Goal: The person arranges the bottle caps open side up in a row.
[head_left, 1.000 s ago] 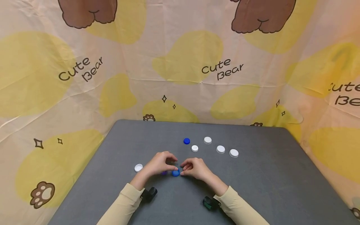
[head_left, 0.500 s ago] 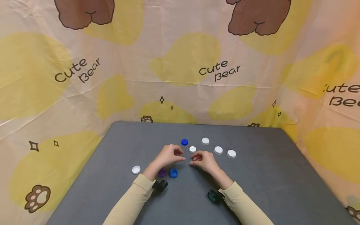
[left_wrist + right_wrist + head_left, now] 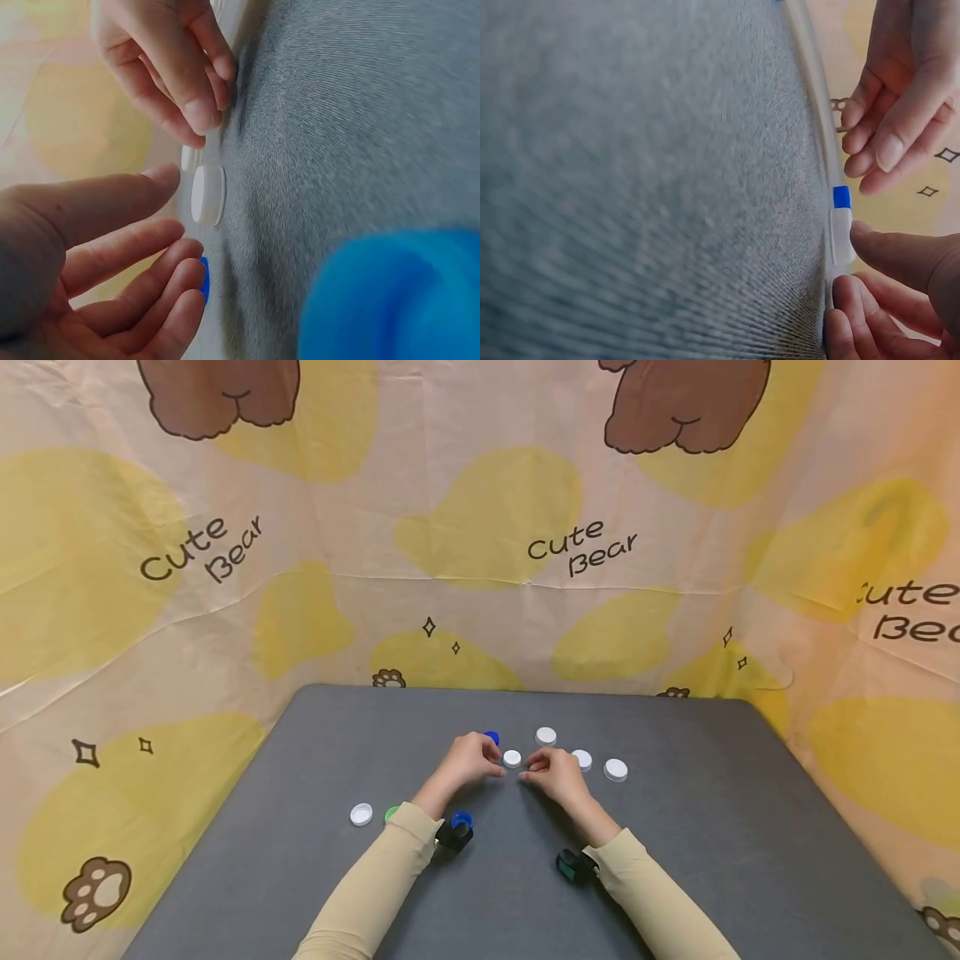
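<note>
A small white bottle cap [image 3: 512,758] lies on the grey table between my two hands. My left hand [image 3: 471,758] is just left of it, thumb and fingers parted and holding nothing. On its other side my right hand [image 3: 558,774] hovers close by, its fingers loosely bent around nothing. The left wrist view shows the white cap [image 3: 208,195] standing apart from both hands' fingertips. A dark blue cap [image 3: 491,737] sits behind the left hand, partly covered by it. In the right wrist view, the white cap [image 3: 841,236] appears near the right thumb.
White caps [image 3: 546,737], [image 3: 616,769] lie to the right, another white cap [image 3: 582,760] partly behind the right hand. Near the left forearm are a white cap [image 3: 362,814], a partly hidden green cap [image 3: 392,812] and a blue cap [image 3: 461,819]. A printed cloth [image 3: 465,485] hangs behind the table [image 3: 675,843].
Both hands have moved forward and to the right, away from the blue cap near the left forearm, to either side of the small white cap. The green cap has come into view.
</note>
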Demonstrator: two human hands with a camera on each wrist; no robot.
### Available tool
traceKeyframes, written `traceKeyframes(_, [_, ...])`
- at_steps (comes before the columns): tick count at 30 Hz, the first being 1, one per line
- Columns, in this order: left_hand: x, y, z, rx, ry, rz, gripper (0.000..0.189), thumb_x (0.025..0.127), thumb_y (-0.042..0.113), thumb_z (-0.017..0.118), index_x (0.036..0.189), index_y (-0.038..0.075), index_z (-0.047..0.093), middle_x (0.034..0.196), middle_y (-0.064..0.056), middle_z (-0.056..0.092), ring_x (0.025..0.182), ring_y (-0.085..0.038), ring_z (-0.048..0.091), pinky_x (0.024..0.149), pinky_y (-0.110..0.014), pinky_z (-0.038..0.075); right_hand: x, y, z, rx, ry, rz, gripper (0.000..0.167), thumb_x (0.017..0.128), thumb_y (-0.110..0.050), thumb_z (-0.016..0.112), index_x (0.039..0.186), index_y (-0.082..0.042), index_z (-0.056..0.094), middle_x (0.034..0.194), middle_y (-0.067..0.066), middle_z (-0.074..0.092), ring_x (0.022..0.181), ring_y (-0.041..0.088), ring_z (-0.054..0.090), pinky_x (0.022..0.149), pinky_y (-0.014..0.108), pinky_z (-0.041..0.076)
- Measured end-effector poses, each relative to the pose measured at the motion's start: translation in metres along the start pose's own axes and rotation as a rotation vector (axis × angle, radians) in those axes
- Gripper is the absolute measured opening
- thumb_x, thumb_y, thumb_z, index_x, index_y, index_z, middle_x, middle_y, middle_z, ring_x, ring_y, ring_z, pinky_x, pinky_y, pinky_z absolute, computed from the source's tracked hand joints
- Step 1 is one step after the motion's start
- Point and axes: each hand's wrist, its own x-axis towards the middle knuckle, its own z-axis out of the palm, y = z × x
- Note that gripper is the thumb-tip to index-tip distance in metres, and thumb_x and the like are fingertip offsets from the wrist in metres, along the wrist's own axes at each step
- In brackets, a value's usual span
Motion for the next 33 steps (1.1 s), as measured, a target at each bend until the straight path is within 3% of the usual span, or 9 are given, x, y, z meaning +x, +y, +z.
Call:
traceKeyframes(9, [0.014, -0.001, 0.012, 0.001, 0.036, -0.089, 0.027, 0.066, 0.02, 0.086, 0.085, 0.007, 0.072, 0.077, 0.0, 0.066, 0.072, -0.014, 0.055, 0.067, -0.027, 0.045, 0.009, 0.005, 0.007, -0.026, 0.02, -0.007, 0.024, 0.068, -0.011, 0.084, 0.087, -0.001, 0.071, 0.073, 0.007, 0.071, 0.068, 0.014, 0.067, 0.063, 0.027, 0.052])
traceKeyframes(16, [0.019, 0.001, 0.018, 0.002, 0.014, -0.082, 0.028, 0.067, 0.017, 0.085, 0.087, 0.004, 0.071, 0.076, -0.003, 0.066, 0.068, -0.014, 0.053, 0.062, -0.025, 0.043, 0.012, 0.002, 0.011, -0.065, 0.013, -0.003, 0.024, 0.07, -0.017, 0.084, 0.085, -0.003, 0.072, 0.072, 0.006, 0.072, 0.067, 0.013, 0.066, 0.063, 0.026, 0.049])
traceKeyframes(33, [0.024, 0.0, 0.023, 0.026, 0.057, -0.042, 0.021, 0.067, 0.014, 0.085, 0.082, 0.005, 0.073, 0.072, -0.001, 0.066, 0.066, -0.012, 0.052, 0.06, -0.023, 0.042, 0.019, 0.003, 0.016, -0.108, 0.037, -0.034, 0.024, 0.067, -0.014, 0.084, 0.084, -0.005, 0.07, 0.068, 0.004, 0.07, 0.064, 0.013, 0.064, 0.062, 0.028, 0.046])
